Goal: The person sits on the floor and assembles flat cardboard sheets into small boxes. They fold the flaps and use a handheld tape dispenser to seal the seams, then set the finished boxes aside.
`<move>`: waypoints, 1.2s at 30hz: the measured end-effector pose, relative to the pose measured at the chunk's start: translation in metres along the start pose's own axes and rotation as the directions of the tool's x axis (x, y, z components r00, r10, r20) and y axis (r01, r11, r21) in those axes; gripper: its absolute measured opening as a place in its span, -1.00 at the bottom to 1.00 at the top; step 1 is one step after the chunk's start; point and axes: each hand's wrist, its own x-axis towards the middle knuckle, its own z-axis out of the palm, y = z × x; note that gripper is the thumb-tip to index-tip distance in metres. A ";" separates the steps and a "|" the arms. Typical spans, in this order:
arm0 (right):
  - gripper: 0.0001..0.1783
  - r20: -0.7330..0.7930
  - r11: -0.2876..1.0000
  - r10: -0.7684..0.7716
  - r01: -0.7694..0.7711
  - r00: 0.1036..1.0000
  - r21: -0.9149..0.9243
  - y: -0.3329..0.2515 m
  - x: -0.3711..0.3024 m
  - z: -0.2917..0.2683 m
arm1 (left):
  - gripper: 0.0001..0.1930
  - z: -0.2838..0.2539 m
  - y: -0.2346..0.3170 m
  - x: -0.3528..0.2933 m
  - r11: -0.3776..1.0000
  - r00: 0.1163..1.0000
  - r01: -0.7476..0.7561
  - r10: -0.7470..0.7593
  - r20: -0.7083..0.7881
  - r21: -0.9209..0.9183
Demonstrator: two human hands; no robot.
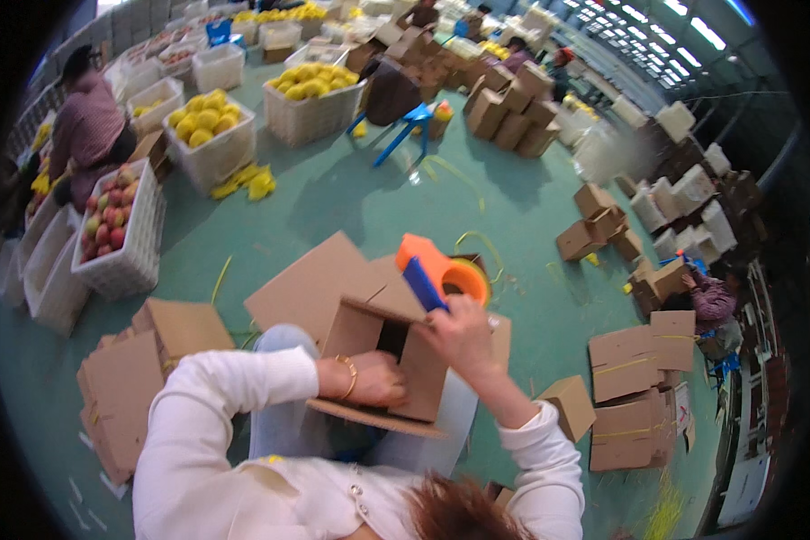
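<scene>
A small brown cardboard box (pixel 340 331) stands open between my knees, tilted. My left hand (pixel 376 380), with a bracelet at its wrist, reaches into the opening with its fingers curled. What they hold, if anything, is hidden by the hand. Just past the box's right edge, my right hand (pixel 463 335) closes around an orange and blue tape dispenser (pixel 426 264), whose round orange part faces away from me. Flat cardboard sheets (pixel 310 277) lie just beyond the box.
Folded cartons (pixel 121 396) lie at left, and strapped carton stacks (pixel 623 363) at right. A crate of red fruit (pixel 117 256) and crates of yellow-wrapped fruit (pixel 205 135) stand farther off. A blue chair (pixel 400 135) is ahead; a person (pixel 90 135) sits at far left.
</scene>
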 end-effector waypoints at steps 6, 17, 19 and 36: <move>-0.51 0.049 0.993 -0.103 0.105 0.994 -0.046 -0.018 -0.036 0.001 | -0.68 -0.029 0.006 0.005 0.919 0.951 0.286 -0.238 0.196 -0.271; -0.62 0.085 0.999 -0.035 0.033 0.996 0.023 -0.022 -0.063 0.008 | -0.63 -0.086 0.066 -0.006 0.894 0.984 0.142 -0.172 0.033 0.425; -0.62 0.058 0.996 -0.055 0.050 0.997 0.076 -0.016 -0.057 0.006 | -0.55 -0.084 0.056 -0.008 0.890 0.984 0.148 -0.176 0.024 0.431; -0.46 -0.041 0.491 0.786 -0.584 0.616 0.647 -0.007 -0.103 0.036 | -0.29 -0.038 0.008 -0.031 0.665 0.692 0.722 -0.693 -0.203 0.190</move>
